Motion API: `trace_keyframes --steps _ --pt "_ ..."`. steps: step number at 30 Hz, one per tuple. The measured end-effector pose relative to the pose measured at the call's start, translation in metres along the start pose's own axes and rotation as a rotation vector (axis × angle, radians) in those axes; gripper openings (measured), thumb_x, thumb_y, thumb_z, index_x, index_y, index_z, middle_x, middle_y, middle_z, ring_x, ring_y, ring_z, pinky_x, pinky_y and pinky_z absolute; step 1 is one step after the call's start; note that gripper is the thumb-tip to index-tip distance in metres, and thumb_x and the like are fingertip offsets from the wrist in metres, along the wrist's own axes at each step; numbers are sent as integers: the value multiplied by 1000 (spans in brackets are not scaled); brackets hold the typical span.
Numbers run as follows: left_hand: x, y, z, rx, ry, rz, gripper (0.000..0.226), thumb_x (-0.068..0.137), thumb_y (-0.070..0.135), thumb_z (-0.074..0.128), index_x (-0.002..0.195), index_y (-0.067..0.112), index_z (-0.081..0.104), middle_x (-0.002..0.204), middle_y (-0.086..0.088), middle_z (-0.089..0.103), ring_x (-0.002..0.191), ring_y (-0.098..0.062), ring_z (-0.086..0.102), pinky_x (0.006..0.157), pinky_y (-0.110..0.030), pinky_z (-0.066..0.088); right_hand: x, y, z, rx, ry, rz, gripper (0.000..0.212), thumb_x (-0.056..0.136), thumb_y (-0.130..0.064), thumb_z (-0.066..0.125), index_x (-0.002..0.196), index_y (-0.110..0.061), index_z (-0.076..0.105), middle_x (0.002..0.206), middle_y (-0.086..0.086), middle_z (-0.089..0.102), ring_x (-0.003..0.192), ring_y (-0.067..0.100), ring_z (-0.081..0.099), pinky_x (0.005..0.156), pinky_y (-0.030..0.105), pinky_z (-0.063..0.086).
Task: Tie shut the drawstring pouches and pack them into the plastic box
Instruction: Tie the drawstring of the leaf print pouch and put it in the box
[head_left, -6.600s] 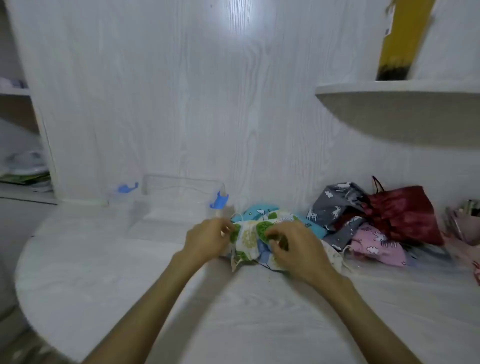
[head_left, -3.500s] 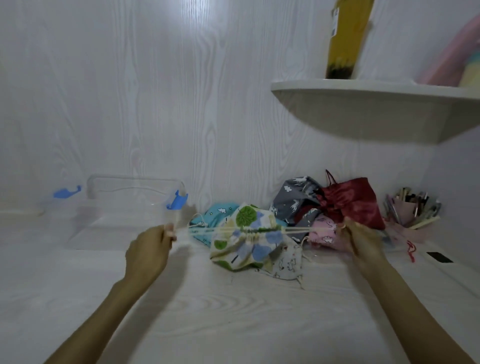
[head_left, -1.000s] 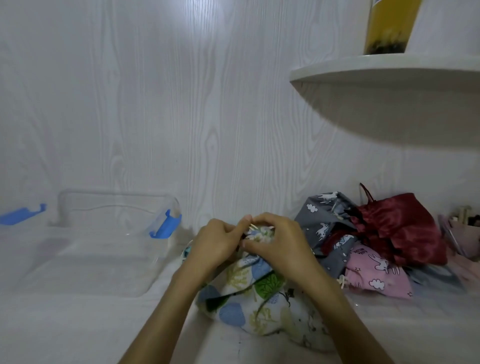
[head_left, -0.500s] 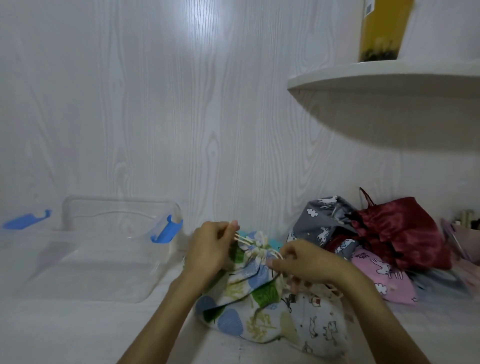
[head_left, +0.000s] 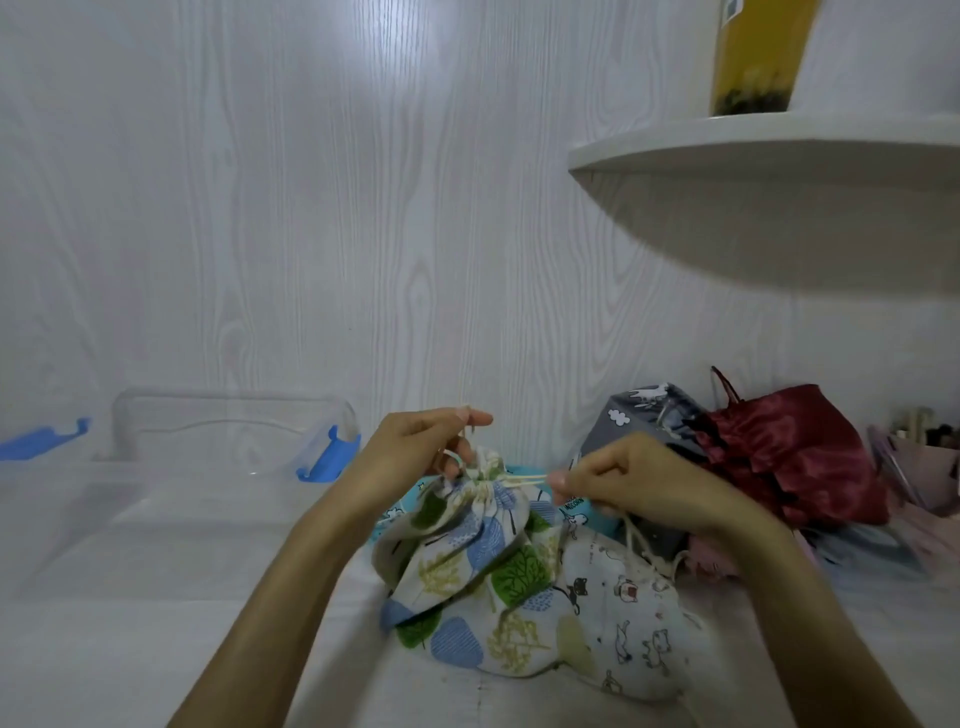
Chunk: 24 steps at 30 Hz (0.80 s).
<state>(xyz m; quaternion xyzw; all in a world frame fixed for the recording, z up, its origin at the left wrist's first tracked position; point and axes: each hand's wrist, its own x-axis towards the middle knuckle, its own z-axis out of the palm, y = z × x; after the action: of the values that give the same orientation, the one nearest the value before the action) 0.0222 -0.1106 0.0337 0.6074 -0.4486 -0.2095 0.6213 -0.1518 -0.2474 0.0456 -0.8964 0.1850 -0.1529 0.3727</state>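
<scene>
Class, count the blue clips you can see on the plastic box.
2. One blue clip sits at the right end of the clear plastic box, by the left hand; the other at the far left. Others may be hidden.

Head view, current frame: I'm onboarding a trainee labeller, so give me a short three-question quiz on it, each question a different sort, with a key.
1. True or false: the clear plastic box already holds a pouch.
2. Which pouch is being tied? A) dark red satin pouch B) leaf-print pouch C) grey cloud-print pouch
3. Fill in: the right hand pulls the cream ____ sideways from the gathered neck.

Key
1. False: it looks empty.
2. B: both the left hand and the right hand hold its cord at the neck.
3. Drawstring.
</scene>
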Motion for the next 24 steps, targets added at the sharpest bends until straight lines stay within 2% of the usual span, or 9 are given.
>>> trace_keyframes --steps 4,7,9,11,15,17,20,22,24 --pt "-2 -1 2 165 -127 43 27 99 24 44 100 21 71 60 7 60 56 -4 52 60 -13 45 -18 -3 -22 -39 -86 36 34 83 -52 53 66 -26 67 61 -8 48 66 12 41 67 23 32" --pt "1 -14 26 272 -374 -1 26 98 31 45 101 27 71 97 -3 73 88 -17 62 89 -29 49 -20 -11 -26 -40 -21 27 39 88 -48 49 59 -24 57 60 -9 50 61 5 44 72 22 37" --pt "0 -24 45 317 -510 -40 28 90 42 49 93 21 69 101 -6 64 91 -18 55 97 -41 43 -20 -16 -26 -33 20 40 42 89 -47 48 58 -20 52 55 -8 48 56 6 43 66 19 37" --pt "-5 -29 61 336 -583 -40 41 78 48 50 86 9 59 92 -14 57 87 -15 48 92 -44 42 -21 -22 -27 -58 93 59 44 89 -48 50 59 -15 48 58 2 42 58 14 39 61 21 34" --pt "-11 -44 76 433 -627 94 48 96 44 47 70 4 51 63 -14 37 59 -17 37 62 -31 35 -16 -25 -19 -80 253 -26 45 89 -45 53 60 -12 49 54 -1 39 43 7 35 47 17 33" --pt "-11 -47 76 448 -609 102 45 98 43 42 80 9 66 60 -8 36 56 -20 34 59 -29 31 -7 -25 -5 -99 278 -115 41 88 -51 51 61 -21 59 65 -7 56 53 6 49 59 21 43" --pt "-8 -47 73 370 -607 1 42 99 37 41 90 9 71 62 -3 50 62 -16 45 66 -30 41 9 -19 19 -111 125 -210 43 87 -63 36 94 -35 68 113 -19 59 109 9 53 95 20 39" --pt "-2 -47 69 236 -545 -129 43 92 39 45 81 4 69 67 -4 52 66 -16 46 68 -28 42 11 -16 24 -15 56 -162 44 96 -49 29 115 -30 63 123 -14 56 114 1 50 90 3 35" --pt "4 -44 59 151 -479 -175 45 93 34 40 64 11 66 53 8 43 53 -8 38 58 -22 34 14 -7 21 -4 111 -147 34 102 -28 31 114 -26 62 117 -15 59 107 -6 51 98 12 39"
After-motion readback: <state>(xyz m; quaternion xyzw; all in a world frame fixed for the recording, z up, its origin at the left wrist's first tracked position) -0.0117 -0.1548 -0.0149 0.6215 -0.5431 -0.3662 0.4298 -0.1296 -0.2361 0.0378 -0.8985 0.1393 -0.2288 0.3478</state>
